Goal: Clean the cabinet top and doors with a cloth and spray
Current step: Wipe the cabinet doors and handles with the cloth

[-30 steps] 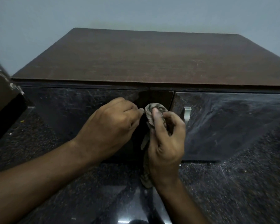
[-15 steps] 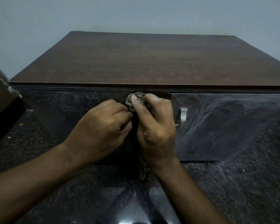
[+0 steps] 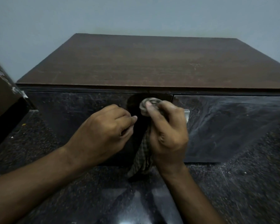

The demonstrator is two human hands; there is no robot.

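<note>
The right hand (image 3: 168,135) grips a checked cloth (image 3: 144,152), its bunched end pressed against the top edge of the dark glossy left door (image 3: 71,113) under the brown cabinet top (image 3: 152,62); the rest hangs down. The left hand (image 3: 103,133) has its fingers (image 3: 129,120) curled, pinching near that door's edge. A metal handle (image 3: 187,113) shows on the dusty right door (image 3: 233,126).
</note>
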